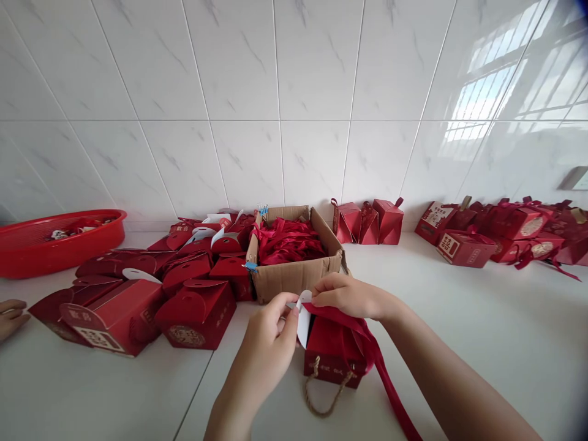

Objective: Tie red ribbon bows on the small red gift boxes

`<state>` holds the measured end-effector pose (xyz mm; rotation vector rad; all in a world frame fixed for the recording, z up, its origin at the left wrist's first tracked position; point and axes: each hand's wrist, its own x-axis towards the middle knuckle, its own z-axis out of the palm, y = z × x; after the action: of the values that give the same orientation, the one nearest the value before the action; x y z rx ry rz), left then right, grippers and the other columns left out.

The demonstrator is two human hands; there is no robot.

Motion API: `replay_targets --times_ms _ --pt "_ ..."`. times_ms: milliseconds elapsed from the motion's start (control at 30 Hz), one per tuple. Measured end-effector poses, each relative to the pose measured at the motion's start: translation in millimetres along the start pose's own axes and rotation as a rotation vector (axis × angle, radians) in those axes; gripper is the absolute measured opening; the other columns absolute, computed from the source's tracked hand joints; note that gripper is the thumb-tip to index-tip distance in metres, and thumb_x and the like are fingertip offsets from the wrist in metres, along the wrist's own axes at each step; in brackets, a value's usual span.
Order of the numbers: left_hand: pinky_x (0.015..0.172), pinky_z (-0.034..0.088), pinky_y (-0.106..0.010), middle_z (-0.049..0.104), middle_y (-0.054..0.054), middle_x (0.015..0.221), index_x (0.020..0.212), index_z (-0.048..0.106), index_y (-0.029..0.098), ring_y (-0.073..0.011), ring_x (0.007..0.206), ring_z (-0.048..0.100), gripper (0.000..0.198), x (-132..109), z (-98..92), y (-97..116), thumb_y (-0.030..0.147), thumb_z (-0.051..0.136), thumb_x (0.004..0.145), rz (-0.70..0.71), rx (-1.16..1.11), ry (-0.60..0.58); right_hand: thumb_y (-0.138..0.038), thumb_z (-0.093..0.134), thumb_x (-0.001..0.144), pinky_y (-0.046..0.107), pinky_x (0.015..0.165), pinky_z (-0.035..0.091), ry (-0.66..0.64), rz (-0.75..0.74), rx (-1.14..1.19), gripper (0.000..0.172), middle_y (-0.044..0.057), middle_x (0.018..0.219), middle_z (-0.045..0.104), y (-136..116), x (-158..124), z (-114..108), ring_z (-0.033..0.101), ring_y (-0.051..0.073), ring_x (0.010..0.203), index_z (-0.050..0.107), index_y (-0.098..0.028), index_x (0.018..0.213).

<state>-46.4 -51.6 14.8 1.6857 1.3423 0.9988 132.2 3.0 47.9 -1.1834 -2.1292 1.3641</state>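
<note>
Hands meet at a red box (333, 352)

Left hand (271, 337) pinches the box's white flap (304, 318); right hand (349, 297) grasps the red ribbon (384, 373) at its top. The box stands on the white counter (482, 343), just before a cardboard box (294, 278).

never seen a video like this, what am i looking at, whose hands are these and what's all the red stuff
There is no machine here: one camera sits on a person's head and looks down at their own two bare hands. The surface is a white tiled counter. The left hand pinches the white flap of a small red gift box with a rope handle, and the right hand holds a red ribbon at its top. Behind stands a cardboard box full of red ribbons. To the left lie more red boxes and a red basket; to the right, boxes tied with ribbon. The hand at the left edge is someone else's.
</note>
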Motion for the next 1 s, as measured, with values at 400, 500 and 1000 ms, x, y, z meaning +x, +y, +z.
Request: replay_targets --times_ms 400,500,1000 --pt "0.050 0.043 -0.023 0.068 -0.004 0.073 0.103 0.062 0.019 -0.0175 0.057 0.061 0.030 -10 3.1 11 0.038 0.046 0.086 0.024 0.089 0.022 -0.025 0.046 0.076 0.024 0.044 0.022 -0.021 -0.025 -0.160 0.024 -0.005 0.055 0.030 1 -2 -2 0.028 0.008 0.050 0.033 -0.019 0.056" --pt "0.047 0.040 -0.023 0.067 -0.003 0.069 0.102 0.062 0.020 -0.0166 0.053 0.059 0.029 -12 2.9 13 0.038 0.047 0.085 0.023 0.096 0.024 -0.027 0.048 0.077 0.023 0.045 0.025 -0.063 -0.023 -0.140 0.022 -0.005 0.057 0.036 -1 -2 -2 0.032 0.008 0.052 0.042 -0.018 0.058" --pt "0.054 0.030 -0.023 0.040 0.003 0.062 0.068 0.039 0.021 -0.0147 0.059 0.040 0.039 0 4.0 6 0.050 0.031 0.092 0.031 0.248 0.030 -0.030 0.055 0.083 0.019 0.051 0.033 -0.038 -0.171 -0.260 0.016 -0.004 0.064 0.051 -2 -2 0 0.041 0.007 0.056 0.063 -0.016 0.076"
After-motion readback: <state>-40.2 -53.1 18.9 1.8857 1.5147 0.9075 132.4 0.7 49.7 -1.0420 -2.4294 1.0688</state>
